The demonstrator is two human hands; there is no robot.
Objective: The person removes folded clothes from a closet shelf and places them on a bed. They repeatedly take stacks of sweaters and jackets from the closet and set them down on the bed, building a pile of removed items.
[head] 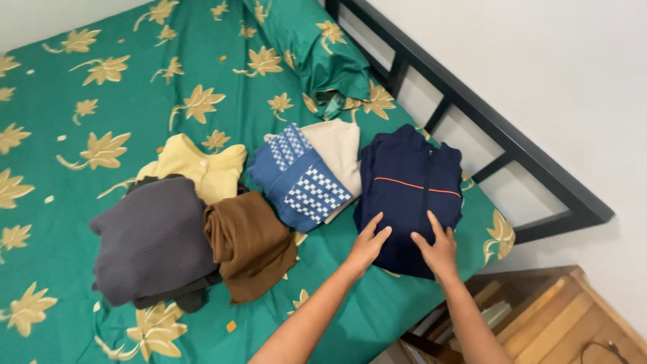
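Note:
A folded navy garment point(408, 182) with a thin orange stripe lies near the bed's right edge. My left hand point(369, 244) and my right hand point(437, 249) both rest flat on its near end, fingers spread, gripping nothing. Left of it lies a folded blue piece with a white checked pattern point(300, 180), partly over a cream garment point(337, 145). Further left lie a brown folded garment point(249, 243), a grey ribbed one point(151, 239) and a pale yellow one point(202, 165).
The bed has a green sheet point(87, 94) with gold leaf prints and a matching pillow point(317, 47). A black metal bed frame point(485, 128) runs along the white wall. Wooden furniture point(559, 317) stands below at the right.

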